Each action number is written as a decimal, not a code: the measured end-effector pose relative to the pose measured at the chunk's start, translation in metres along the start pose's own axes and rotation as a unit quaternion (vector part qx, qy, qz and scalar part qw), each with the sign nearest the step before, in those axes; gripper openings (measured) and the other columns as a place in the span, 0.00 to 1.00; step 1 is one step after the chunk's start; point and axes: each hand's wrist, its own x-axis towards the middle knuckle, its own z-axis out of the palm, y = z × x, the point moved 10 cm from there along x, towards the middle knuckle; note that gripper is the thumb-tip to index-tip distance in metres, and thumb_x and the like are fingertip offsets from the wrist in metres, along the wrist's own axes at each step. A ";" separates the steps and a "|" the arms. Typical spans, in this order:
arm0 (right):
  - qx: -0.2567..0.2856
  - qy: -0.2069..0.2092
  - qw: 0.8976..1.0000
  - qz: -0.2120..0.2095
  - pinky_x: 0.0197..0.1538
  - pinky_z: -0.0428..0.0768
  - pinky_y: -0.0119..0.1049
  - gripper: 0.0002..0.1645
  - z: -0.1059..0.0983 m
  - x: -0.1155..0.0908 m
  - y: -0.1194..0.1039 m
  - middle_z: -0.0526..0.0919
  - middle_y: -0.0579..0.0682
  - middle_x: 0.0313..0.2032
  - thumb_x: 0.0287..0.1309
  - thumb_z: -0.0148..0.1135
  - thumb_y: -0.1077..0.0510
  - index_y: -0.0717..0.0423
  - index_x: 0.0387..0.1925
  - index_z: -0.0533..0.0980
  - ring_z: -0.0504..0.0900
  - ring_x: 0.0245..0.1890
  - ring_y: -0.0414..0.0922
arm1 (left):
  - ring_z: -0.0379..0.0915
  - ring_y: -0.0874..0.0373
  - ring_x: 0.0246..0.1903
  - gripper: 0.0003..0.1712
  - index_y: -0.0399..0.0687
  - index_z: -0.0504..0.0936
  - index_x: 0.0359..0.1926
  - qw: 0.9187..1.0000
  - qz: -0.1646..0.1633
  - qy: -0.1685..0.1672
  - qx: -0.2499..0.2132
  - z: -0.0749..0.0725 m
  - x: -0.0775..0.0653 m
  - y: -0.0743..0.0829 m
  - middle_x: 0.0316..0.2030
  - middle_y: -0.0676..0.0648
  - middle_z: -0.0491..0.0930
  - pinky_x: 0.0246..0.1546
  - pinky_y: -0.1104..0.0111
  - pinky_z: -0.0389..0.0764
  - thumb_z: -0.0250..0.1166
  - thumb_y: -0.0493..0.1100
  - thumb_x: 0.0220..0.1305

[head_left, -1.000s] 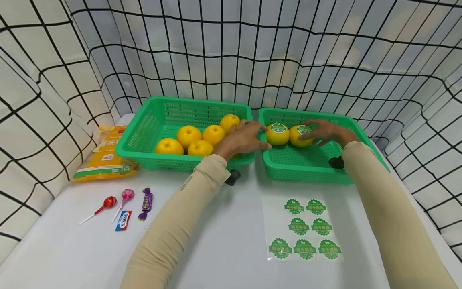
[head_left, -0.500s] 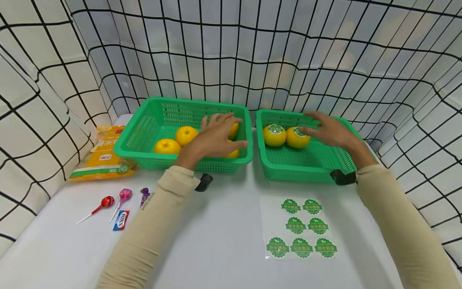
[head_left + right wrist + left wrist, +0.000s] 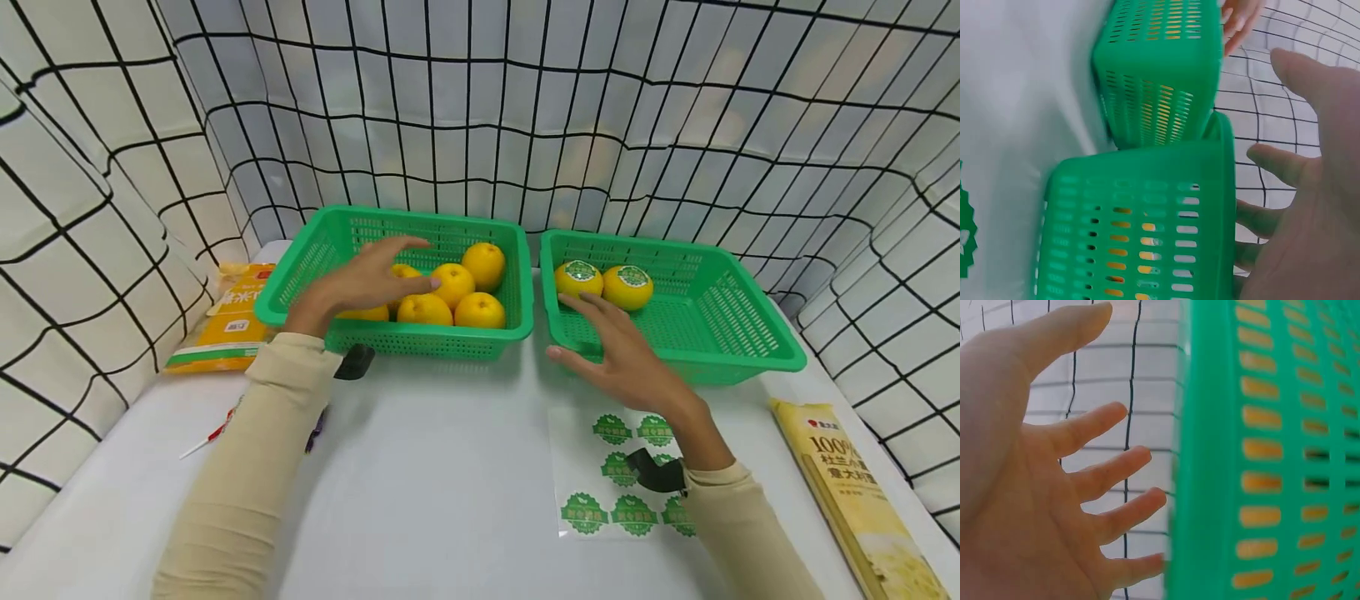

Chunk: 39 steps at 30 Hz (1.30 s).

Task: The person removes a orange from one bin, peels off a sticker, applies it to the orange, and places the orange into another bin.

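My left hand (image 3: 367,279), fingers spread, hovers over the left part of the left green basket (image 3: 435,340). Inside that basket lie several plain oranges (image 3: 453,286), some partly covered by the hand. The left wrist view has the palm (image 3: 1035,506) and parted fingers beside the basket's slotted wall. My right hand (image 3: 626,358) is held above the front rim of the right green basket (image 3: 720,308), holding nothing. Two oranges with green round labels (image 3: 627,287) sit side by side at that basket's left end. In the right wrist view the right hand's fingers (image 3: 1266,219) are straight.
A clear sheet of green stickers (image 3: 585,512) lies before the right basket, partly under the right forearm. A yellow pasta packet (image 3: 855,492) lies far right, an orange bag (image 3: 225,333) far left. The left sleeve mostly covers some candies (image 3: 213,435). Black netting (image 3: 480,125) surrounds the table.
The left hand has moved left, uncovering the oranges at the basket's right side. The right hand has drawn back from the labelled oranges towards the front rim. The pasta packet has come into view.
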 end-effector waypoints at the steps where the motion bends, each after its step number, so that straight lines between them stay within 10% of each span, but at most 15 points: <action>1: 0.004 0.000 1.000 -0.003 0.76 0.53 0.76 0.48 0.004 0.000 -0.001 0.50 0.59 0.84 0.73 0.65 0.38 0.43 0.84 0.56 0.47 0.83 0.65 | 0.37 0.34 0.83 0.44 0.49 0.60 0.82 1.000 -0.004 -0.002 -0.009 -0.001 -0.001 -0.004 0.83 0.40 0.51 0.78 0.32 0.42 0.63 0.62 0.75; 14: -0.003 0.020 1.000 -0.005 0.75 0.57 0.75 0.42 0.016 0.022 -0.020 0.53 0.57 0.84 0.76 0.57 0.34 0.37 0.83 0.59 0.51 0.83 0.62 | 0.33 0.30 0.82 0.43 0.48 0.58 0.83 1.000 -0.027 -0.016 0.002 -0.010 -0.004 -0.025 0.83 0.35 0.48 0.77 0.29 0.42 0.61 0.61 0.78; 22: -0.074 0.014 0.997 0.015 0.79 0.55 0.69 0.38 0.035 0.031 -0.021 0.48 0.61 0.84 0.79 0.50 0.32 0.38 0.82 0.63 0.51 0.83 0.63 | 0.46 0.32 0.80 0.46 0.50 0.55 0.83 0.991 -0.060 -0.122 0.007 -0.020 0.028 -0.035 0.82 0.34 0.50 0.75 0.32 0.56 0.63 0.61 0.76; 29: -0.083 0.016 0.996 0.016 0.80 0.53 0.66 0.37 0.040 0.030 -0.020 0.48 0.60 0.84 0.79 0.49 0.32 0.37 0.82 0.62 0.50 0.83 0.62 | 0.44 0.32 0.81 0.43 0.52 0.60 0.82 0.963 -0.130 -0.232 -0.042 0.007 0.043 -0.063 0.85 0.38 0.40 0.70 0.36 0.69 0.62 0.61 0.76; 39: -0.082 0.020 0.996 0.020 0.81 0.52 0.66 0.37 0.036 0.030 -0.020 0.47 0.60 0.84 0.79 0.50 0.33 0.37 0.82 0.62 0.50 0.83 0.62 | 0.60 0.38 0.71 0.36 0.50 0.66 0.76 0.965 -0.134 -0.223 -0.025 0.014 0.057 -0.070 0.78 0.36 0.56 0.65 0.46 0.77 0.64 0.57 0.75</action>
